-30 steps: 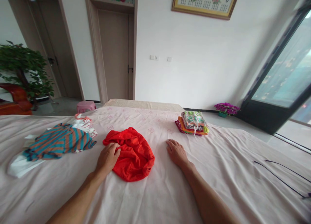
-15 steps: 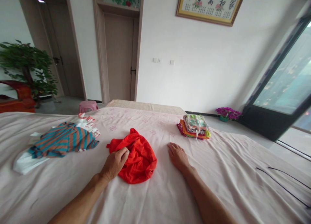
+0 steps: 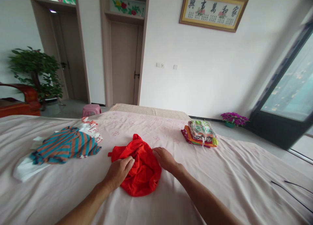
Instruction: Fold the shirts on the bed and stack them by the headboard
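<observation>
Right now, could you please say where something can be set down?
Bare sheet lies between the striped garment and the left forearm, and between the right forearm and black cords. The red cloth is crowded: left hand on it, right hand at its edge.

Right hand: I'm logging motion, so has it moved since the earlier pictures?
Yes. Judged against the folded stack, the right hand has moved left, away from it, to the edge of the red cloth.

A wrinkled pale pink sheet (image 3: 220, 189) forms the carrying surface, flower-printed toward its far side. Directly on it: a crumpled red garment (image 3: 143, 182) centrally, a loose clothes pile (image 3: 69, 147) at left, a folded stack (image 3: 201, 133) farther right, and black cords (image 3: 291, 197) near the right edge.
</observation>
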Action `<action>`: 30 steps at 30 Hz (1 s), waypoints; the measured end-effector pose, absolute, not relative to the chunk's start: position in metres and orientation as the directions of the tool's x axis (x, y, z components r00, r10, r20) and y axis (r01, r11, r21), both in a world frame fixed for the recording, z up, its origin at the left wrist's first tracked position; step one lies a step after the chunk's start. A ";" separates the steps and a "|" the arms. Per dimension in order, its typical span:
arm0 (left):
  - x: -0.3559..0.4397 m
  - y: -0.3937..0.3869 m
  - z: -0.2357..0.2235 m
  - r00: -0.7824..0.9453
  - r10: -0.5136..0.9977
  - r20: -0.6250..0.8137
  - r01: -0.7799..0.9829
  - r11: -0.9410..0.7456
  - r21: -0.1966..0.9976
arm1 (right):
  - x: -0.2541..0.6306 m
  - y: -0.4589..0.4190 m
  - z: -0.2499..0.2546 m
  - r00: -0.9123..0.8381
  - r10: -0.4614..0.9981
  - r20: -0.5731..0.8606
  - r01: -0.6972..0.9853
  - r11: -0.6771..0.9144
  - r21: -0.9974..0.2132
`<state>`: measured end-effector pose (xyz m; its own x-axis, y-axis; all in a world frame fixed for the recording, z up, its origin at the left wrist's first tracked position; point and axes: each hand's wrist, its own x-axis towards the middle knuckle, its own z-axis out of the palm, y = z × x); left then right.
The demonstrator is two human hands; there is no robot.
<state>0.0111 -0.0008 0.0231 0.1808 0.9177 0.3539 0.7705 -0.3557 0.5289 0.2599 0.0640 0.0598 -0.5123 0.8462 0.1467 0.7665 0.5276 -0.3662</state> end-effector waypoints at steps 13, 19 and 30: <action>-0.015 0.031 0.002 -0.207 0.773 0.600 0.817 -0.202 0.541 | 0.239 0.083 0.025 -0.168 0.927 0.335 0.274 0.371 -0.887; -0.017 0.034 -0.006 -0.167 0.793 0.586 0.914 -0.099 0.394 | 0.273 0.112 0.042 0.141 0.961 0.239 -0.153 0.260 -0.954; -0.011 0.029 0.001 -0.053 0.809 0.585 0.867 -0.254 0.430 | 0.317 0.130 0.026 0.026 0.987 0.159 0.296 0.144 -0.944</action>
<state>-0.0112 0.0290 0.0006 -0.0533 0.8091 0.5852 0.8666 -0.2537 0.4297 0.3168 0.1298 0.0260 0.0257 0.9870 0.1589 0.2961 0.1443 -0.9442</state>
